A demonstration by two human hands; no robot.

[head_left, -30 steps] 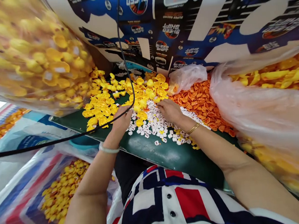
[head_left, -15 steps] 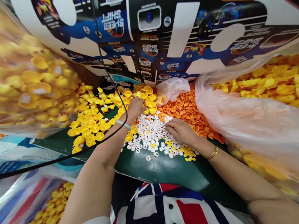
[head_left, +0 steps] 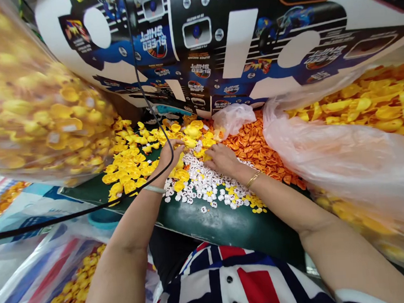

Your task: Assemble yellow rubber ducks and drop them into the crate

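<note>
Since you sat with both arms reaching forward, your work space was crowded: a printed blue-and-black carton (head_left: 249, 40) rose behind the green tabletop (head_left: 221, 224), a clear bag (head_left: 34, 108) of yellow pieces bulged in from the left, and a pink-tinted bag (head_left: 348, 149) sagged in from the right. A striped woven bag (head_left: 48, 285) sat low on the left, also holding yellow pieces. On the tabletop lay three loose heaps: yellow pieces (head_left: 129, 162) on the left, orange pieces (head_left: 254, 147) on the right, and white pieces (head_left: 204, 179) in front, between them and partly mixed with yellow.

Your left hand (head_left: 169, 161) was curled into the pieces where white met yellow, and you could not tell from this view whether it held anything. Your right hand (head_left: 222, 160) lay open over the white heap, with nothing visible in it.

A black cable (head_left: 88, 212) crossed your left wrist, so a quick pull could snag it and drag pieces out of place. The heaps touched, so a careless sweep could mix them further. White pieces near the front edge could fall if pushed, and the sagging pink-tinted bag could slump onto the orange heap if nudged.
</note>
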